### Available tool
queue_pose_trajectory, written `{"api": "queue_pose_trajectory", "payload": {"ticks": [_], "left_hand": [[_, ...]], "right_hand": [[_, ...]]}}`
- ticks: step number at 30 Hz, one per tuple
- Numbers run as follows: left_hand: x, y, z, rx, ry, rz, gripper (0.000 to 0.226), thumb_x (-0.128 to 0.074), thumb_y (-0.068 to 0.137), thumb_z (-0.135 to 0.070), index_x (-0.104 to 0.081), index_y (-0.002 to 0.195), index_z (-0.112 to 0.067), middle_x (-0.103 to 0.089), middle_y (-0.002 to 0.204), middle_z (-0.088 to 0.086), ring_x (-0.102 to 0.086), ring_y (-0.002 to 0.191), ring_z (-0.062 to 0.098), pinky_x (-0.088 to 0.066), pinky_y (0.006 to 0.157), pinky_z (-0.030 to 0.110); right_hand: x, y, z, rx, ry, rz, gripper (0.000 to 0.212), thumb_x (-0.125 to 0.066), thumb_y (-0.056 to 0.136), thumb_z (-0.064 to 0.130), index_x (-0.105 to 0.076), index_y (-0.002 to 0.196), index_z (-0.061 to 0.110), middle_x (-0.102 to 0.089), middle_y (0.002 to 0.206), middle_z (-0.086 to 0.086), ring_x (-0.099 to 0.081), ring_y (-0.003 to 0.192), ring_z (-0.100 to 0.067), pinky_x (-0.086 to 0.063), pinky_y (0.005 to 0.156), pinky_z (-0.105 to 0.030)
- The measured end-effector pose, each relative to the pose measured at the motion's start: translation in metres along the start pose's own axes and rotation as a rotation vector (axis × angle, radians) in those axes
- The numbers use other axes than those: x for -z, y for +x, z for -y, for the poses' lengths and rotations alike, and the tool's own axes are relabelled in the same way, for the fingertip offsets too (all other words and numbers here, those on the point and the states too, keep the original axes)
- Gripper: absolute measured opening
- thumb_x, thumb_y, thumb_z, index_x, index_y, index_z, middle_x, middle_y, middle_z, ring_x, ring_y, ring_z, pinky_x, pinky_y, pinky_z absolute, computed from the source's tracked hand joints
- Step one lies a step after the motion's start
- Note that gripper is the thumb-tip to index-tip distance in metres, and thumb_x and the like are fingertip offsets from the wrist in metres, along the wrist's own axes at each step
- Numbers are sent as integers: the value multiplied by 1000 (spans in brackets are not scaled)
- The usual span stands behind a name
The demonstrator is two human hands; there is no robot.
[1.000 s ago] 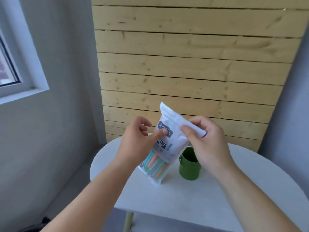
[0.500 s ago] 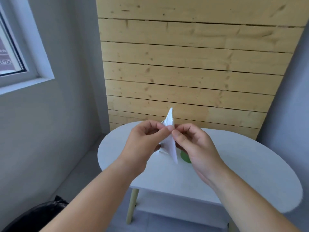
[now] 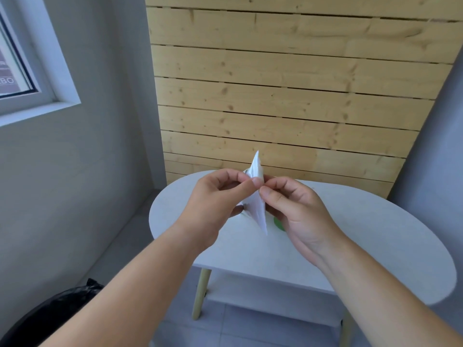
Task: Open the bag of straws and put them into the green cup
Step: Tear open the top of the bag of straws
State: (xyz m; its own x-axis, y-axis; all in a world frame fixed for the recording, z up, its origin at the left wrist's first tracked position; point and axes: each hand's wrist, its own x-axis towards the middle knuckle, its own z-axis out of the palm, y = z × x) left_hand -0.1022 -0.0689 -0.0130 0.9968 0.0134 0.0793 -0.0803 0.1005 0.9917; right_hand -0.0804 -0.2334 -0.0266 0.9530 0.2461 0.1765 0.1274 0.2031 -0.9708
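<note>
Pinching the thin white plastic of the bag [image 3: 258, 206] from both sides, the left thumb and forefinger [image 3: 246, 187] and the right thumb and forefinger [image 3: 269, 192] meet almost tip to tip at its upper edge, with the other fingers of each hand curled loosely behind. The left hand [image 3: 213, 209] grips from the left, the right hand [image 3: 299, 211] from the right, both bare and held above the table. Seen edge-on, the bag looks like a narrow crinkled sliver: one glossy point rises above the fingertips and a longer tapered point hangs below them. Whether its seal has parted cannot be told, and the straws inside are hidden. Only a small green arc of the cup [image 3: 278, 224] shows, just beside the right palm and below the bag, standing on the table [image 3: 363, 234]. That table has a smooth, matte white oval top, a lower white shelf and pale round wooden legs. Behind it runs a wall of knotty horizontal pine boards [image 3: 288, 96], flanked by plain grey walls. A white-framed window [image 3: 32, 78] sits at upper left, and a crumpled black plastic bin bag [image 3: 50, 314] fills the lower left corner.
</note>
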Motion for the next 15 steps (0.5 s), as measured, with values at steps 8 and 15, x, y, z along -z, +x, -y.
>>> {"api": "queue_pose_trajectory", "payload": {"ticks": [8,15], "left_hand": [[-7,0,4,-6,15,-69,10,-73,94,-13,-75,86,-7,-77,100,21,-70,86,18,-53,103,59],[-6,1,4,-2,89,-78,18,-71,96,-19,-74,82,-9,-76,103,17,-66,89,16,-54,100,56]], "right_hand": [[-2,3,-8,57,-154,-51,16,-69,89,22,-72,80,9,-77,111,0,-71,106,-25,-51,98,-42],[-6,3,-14,104,-205,-144,22,-62,82,28,-65,71,9,-74,117,8,-70,108,-24,-51,94,-44]]}}
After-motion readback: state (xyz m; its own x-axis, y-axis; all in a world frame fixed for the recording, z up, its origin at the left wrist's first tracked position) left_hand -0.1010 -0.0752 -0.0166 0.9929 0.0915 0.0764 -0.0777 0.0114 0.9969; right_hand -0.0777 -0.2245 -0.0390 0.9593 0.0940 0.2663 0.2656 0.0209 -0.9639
